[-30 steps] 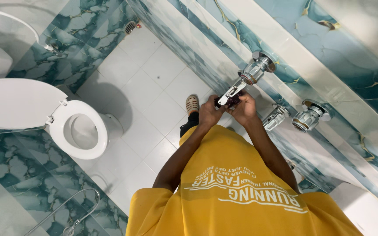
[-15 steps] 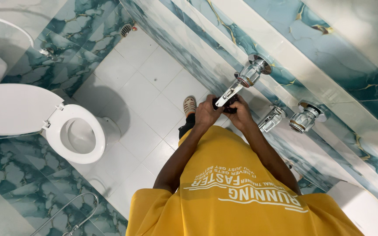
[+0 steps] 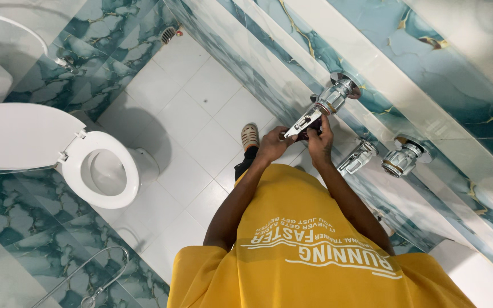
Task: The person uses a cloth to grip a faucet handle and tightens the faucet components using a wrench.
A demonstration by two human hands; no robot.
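I looked straight down my own yellow shirt [image 3: 315,251] at a tiled bathroom wall. Both hands met on a metal wrench [image 3: 302,122] clamped at the lower end of a chrome wall fitting [image 3: 333,98], which sat at about one o'clock from my hands. My left hand [image 3: 273,145] wrapped the wrench's handle end, fingers curled and pressed around it. My right hand [image 3: 319,140] closed over the tool from the other side, just beside the fitting; its grip also looked pressed tight on the wrench, though the fingertips were partly hidden.

By my judgement, the step in hand was turning that fitting with the wrench. The next move would call for a firm, steady pull with the jaws kept square on the chrome, since a slip could mar the finish or strike the tile.

Two more chrome valves [image 3: 380,158] stuck out of the wall at about three o'clock, apart from the one being worked. A white toilet [image 3: 95,171] with its lid up stood at nine o'clock, a floor drain [image 3: 168,34] at eleven, and a hose [image 3: 95,279] at seven.

I saw no packages, labels or signs on the walls or floor; the only lettering was white print on the shirt.
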